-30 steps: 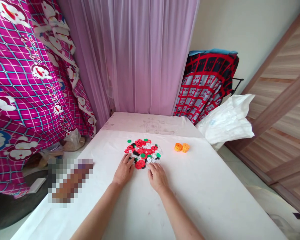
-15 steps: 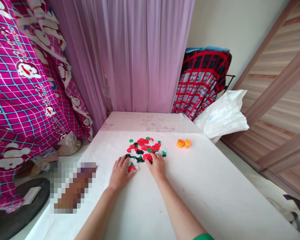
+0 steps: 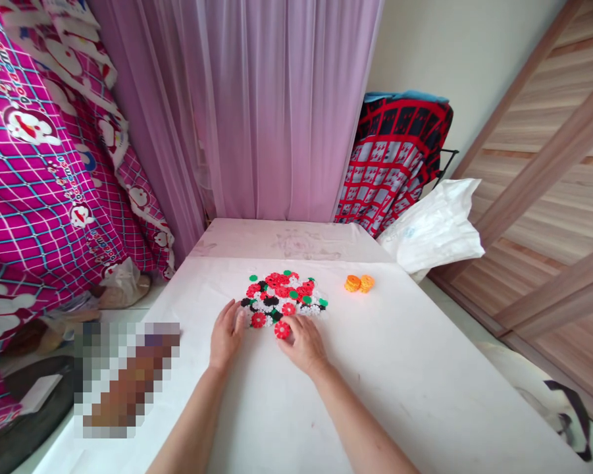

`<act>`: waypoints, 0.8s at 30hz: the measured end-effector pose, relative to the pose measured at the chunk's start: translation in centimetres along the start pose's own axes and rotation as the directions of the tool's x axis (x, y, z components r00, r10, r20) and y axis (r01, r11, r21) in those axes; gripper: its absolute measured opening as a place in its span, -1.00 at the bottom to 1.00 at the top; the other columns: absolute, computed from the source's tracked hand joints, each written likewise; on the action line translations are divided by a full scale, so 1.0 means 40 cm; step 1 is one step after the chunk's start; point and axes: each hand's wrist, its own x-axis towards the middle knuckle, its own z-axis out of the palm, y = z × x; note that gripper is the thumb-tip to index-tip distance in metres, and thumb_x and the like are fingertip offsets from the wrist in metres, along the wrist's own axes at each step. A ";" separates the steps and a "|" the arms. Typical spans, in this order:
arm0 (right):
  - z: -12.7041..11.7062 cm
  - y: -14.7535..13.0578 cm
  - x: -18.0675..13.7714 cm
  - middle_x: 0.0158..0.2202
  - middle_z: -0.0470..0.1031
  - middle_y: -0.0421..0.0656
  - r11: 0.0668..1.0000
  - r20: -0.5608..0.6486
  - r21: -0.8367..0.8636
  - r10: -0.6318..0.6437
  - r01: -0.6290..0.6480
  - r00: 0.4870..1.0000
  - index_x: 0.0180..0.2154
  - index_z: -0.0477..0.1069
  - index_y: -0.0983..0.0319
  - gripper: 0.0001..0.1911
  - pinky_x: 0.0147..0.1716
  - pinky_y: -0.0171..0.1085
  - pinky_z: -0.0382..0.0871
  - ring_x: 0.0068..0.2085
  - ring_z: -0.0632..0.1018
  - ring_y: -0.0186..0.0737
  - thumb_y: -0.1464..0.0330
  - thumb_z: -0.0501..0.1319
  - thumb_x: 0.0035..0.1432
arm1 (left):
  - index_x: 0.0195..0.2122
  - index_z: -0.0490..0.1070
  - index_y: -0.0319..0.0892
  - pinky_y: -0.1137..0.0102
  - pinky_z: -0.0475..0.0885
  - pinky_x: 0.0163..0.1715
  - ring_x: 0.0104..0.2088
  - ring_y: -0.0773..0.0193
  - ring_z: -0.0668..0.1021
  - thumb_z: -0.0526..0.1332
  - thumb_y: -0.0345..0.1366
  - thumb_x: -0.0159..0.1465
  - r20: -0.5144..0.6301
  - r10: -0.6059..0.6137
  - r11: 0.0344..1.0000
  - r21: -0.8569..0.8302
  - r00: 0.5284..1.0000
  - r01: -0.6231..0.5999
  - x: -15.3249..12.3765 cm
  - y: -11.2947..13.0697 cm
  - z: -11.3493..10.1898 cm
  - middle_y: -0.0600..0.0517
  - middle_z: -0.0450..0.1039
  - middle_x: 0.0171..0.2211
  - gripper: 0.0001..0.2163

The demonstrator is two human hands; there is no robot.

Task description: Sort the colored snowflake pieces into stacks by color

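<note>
A loose heap of notched plastic discs (image 3: pixel 271 301), flower-shaped and coloured red, white, black and green, lies on the white-covered table (image 3: pixel 375 382). At the heap's near side, my right hand (image 3: pixel 303 342) pinches a red disc (image 3: pixel 282 330) between thumb and fingers. My left hand (image 3: pixel 228 332) rests at the heap's left edge, thumb a little apart from the fingers, with nothing seen in it. Close to its thumb, another red disc (image 3: pixel 258 320) lies flat. Two short stacks of orange discs (image 3: pixel 359 284) sit to the right of the heap.
A pinkish curtain (image 3: pixel 276 112) hangs behind the table's far edge. At the right edge is a white plastic bag (image 3: pixel 432 227), near a red and black patterned cloth (image 3: pixel 385 158). Magenta patterned fabric (image 3: pixel 44 178) hangs on the left. A blurred-out patch covers the table's left side.
My right hand has drawn toward me and now pinches a red disc at the heap's near side. My left hand has shifted left, away from the discs. The view has turned slightly.
</note>
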 end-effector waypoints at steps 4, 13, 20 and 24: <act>-0.012 -0.019 -0.005 -0.21 0.55 -0.14 0.999 0.113 -0.030 -0.040 0.044 0.993 -0.12 0.42 0.15 -0.67 -0.12 -0.16 0.28 -0.13 0.47 -0.09 0.29 0.34 0.03 | 0.02 0.44 -0.14 0.16 0.32 0.19 0.15 0.10 0.46 0.08 -0.11 0.30 -0.101 -0.107 0.974 -0.212 0.989 0.084 -0.009 -0.033 -0.009 -0.11 0.43 0.13 -0.65; -0.032 0.074 -0.015 -0.33 0.53 -0.11 0.896 -0.240 -0.275 0.287 -0.349 0.927 -0.20 0.43 0.21 -0.79 -0.25 -0.21 0.16 -0.21 0.44 -0.08 0.32 0.28 0.07 | 0.00 0.46 -0.14 0.14 0.36 0.16 0.10 0.11 0.50 0.06 -0.29 0.26 -0.109 -0.071 0.993 -0.098 0.992 0.061 0.047 -0.053 -0.008 -0.08 0.49 0.07 -0.67; -0.028 0.063 -0.007 -0.24 0.52 -0.12 0.956 -0.099 -0.228 0.165 -0.184 0.981 -0.19 0.44 0.18 -0.75 -0.16 -0.20 0.21 -0.17 0.45 -0.09 0.25 0.31 0.06 | -0.12 0.53 -0.18 0.12 0.38 0.13 0.06 0.04 0.52 0.03 -0.32 0.22 0.021 0.092 0.986 0.136 0.996 -0.094 0.102 -0.053 -0.015 -0.11 0.53 0.01 -0.68; -0.030 0.068 -0.012 -0.23 0.51 -0.11 0.962 -0.080 -0.218 0.151 -0.165 0.985 -0.19 0.44 0.18 -0.74 -0.14 -0.19 0.21 -0.14 0.44 -0.09 0.23 0.32 0.07 | -0.09 0.52 -0.16 0.17 0.41 0.11 0.05 0.07 0.53 0.04 -0.29 0.23 0.017 0.105 0.984 0.142 0.994 -0.106 0.075 -0.054 -0.023 -0.08 0.52 0.03 -0.67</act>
